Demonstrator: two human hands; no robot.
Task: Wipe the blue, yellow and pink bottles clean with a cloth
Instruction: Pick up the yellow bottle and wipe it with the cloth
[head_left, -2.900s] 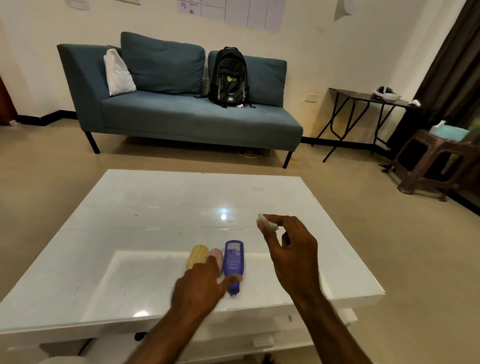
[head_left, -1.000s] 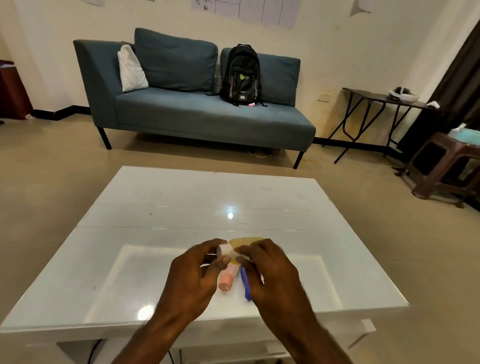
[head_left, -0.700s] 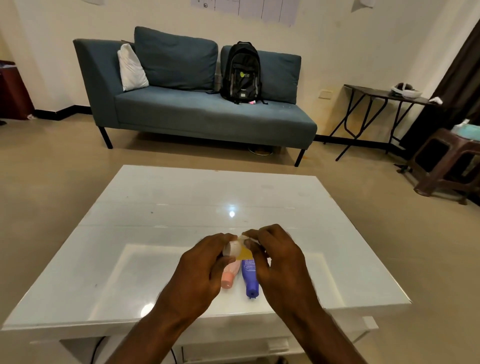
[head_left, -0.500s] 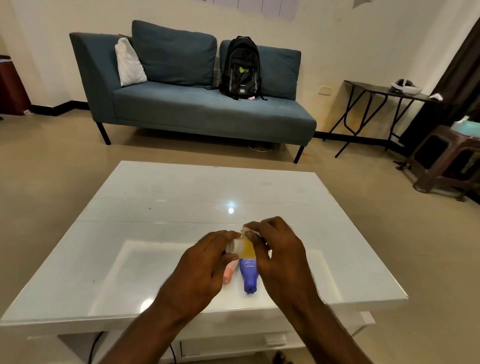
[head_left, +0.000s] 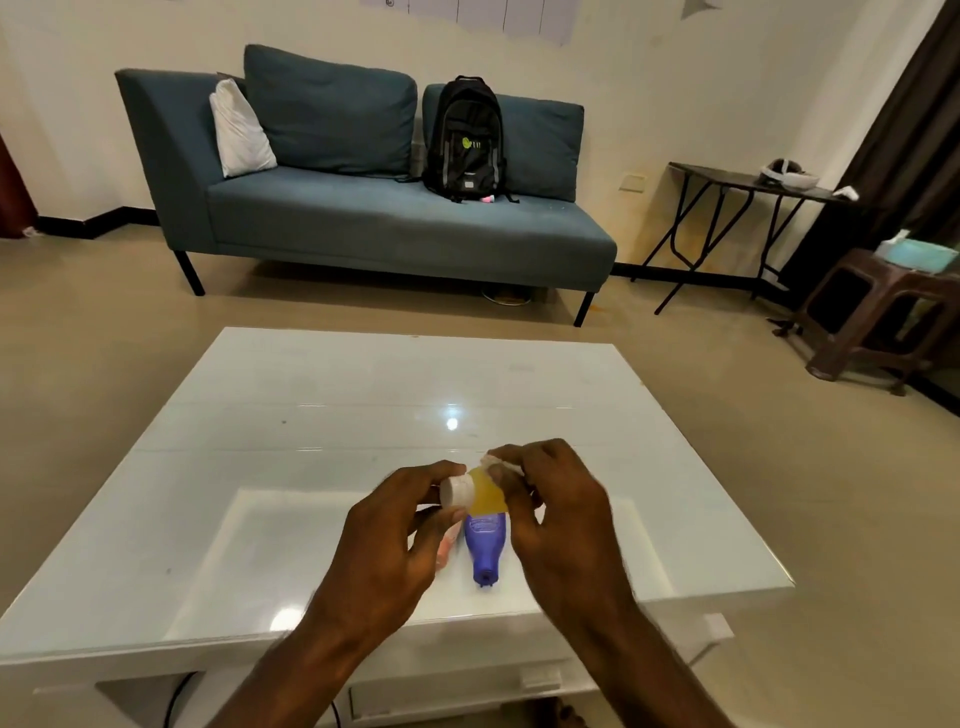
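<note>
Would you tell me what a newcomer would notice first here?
The left hand grips the yellow bottle by its cap while the right hand presses a cloth to it, above the table's near half. Beneath them lie the blue bottle and pink bottle; a backpack sits on the sofa.

Teal sofa (head_left: 395, 223) bearing a black backpack (head_left: 470, 140) and a white pillow (head_left: 240, 130). Right of the sofa, a folding table (head_left: 748, 182); before it, a glossy white table (head_left: 363, 395).
</note>
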